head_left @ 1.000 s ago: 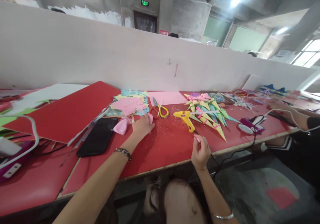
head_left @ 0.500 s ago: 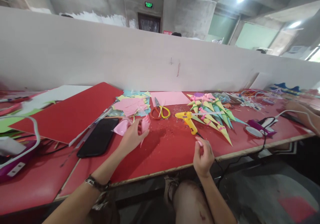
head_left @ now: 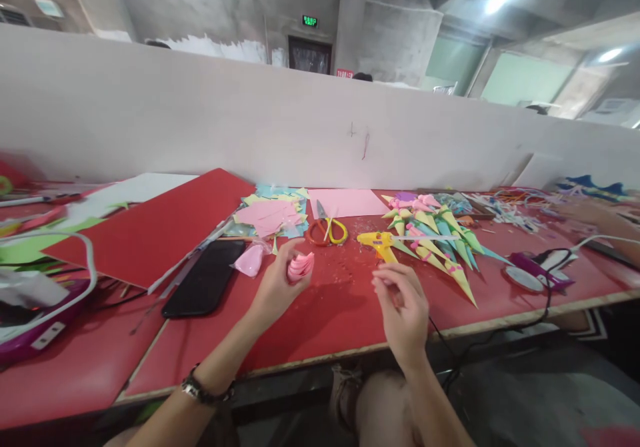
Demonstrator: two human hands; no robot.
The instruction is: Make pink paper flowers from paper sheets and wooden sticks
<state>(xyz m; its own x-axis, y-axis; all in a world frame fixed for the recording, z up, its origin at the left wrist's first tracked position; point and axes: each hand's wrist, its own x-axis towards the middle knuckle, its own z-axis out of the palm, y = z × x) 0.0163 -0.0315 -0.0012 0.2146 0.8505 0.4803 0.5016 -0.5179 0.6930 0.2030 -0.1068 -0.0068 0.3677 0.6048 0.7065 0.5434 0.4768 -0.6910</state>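
My left hand point(head_left: 279, 287) is raised over the red table, fingers closed around a pink layered piece point(head_left: 301, 268) with curved ridges. Its lower part is hidden by the hand. My right hand point(head_left: 404, 307) has thumb and fingers pinched together just in front of a yellow glue gun point(head_left: 379, 242). Whatever lies between those fingertips is too small to make out. Beyond the hands rest scissors point(head_left: 340, 232) with one red and one yellow handle. Right of the glue gun is a heap of small yellow, green and pink paper cones point(head_left: 453, 255).
A black phone point(head_left: 205, 279) and a clear bag of pink material point(head_left: 250, 259) lie left of my left hand. Pink paper pieces point(head_left: 270, 215) and a red board point(head_left: 155, 234) are behind. At far right, another person's arm point(head_left: 597, 217) reaches over the table.
My left hand has turned the pink piece so its ridges face me more. My right hand has risen and moved closer to the glue gun. The view has shifted slightly.
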